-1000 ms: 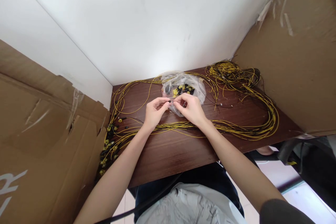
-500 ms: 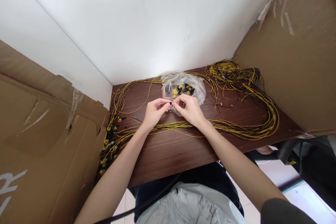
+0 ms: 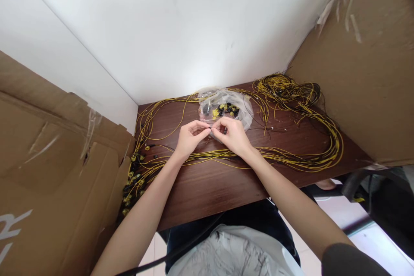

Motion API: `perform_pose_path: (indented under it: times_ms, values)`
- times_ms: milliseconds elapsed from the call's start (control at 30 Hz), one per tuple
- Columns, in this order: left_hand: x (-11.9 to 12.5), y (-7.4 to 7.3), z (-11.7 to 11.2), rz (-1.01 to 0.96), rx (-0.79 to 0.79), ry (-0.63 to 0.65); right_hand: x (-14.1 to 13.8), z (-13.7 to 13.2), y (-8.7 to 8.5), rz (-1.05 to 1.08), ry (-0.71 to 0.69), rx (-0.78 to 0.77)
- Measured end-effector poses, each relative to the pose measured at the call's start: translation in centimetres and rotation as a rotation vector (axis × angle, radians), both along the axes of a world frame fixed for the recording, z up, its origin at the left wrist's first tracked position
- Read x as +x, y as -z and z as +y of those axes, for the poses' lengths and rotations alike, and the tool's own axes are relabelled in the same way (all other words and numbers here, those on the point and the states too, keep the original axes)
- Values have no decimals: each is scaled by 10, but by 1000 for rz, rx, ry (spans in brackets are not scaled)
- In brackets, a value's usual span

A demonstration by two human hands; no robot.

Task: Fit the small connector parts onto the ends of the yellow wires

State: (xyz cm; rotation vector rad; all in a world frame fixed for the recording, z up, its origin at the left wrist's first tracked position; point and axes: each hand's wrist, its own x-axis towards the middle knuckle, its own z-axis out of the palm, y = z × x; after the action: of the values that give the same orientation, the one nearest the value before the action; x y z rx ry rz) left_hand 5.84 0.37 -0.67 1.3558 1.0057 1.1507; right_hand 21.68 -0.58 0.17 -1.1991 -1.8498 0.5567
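Observation:
My left hand (image 3: 190, 138) and my right hand (image 3: 233, 136) meet above the middle of a dark wooden table (image 3: 213, 185), fingertips pinched together on a small black connector (image 3: 210, 128) on a thin wire end. The piece is tiny and mostly hidden by my fingers. Just behind my hands lies a clear plastic bag (image 3: 226, 105) holding small black and yellow parts. Long yellow wires (image 3: 284, 155) loop under my wrists and around the table.
A tangled coil of yellow wires (image 3: 287, 88) sits at the table's far right. Wire ends with black and yellow connectors (image 3: 132, 181) hang off the left edge. Cardboard sheets stand on the left (image 3: 48, 168) and right (image 3: 362, 73). A white wall is behind.
My fingertips have drawn slightly closer together on the small piece. Otherwise nothing has visibly moved.

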Motion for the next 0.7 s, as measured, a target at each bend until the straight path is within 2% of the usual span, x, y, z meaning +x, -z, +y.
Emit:
perform_pose_path:
  times_ms: [467,700]
  values:
    - [0,2,2,-43,-39,-1,3,2,-3,9,40,55]
    - [-1,0,2,-60,-38,-8,3,1,-2,-1,9,59]
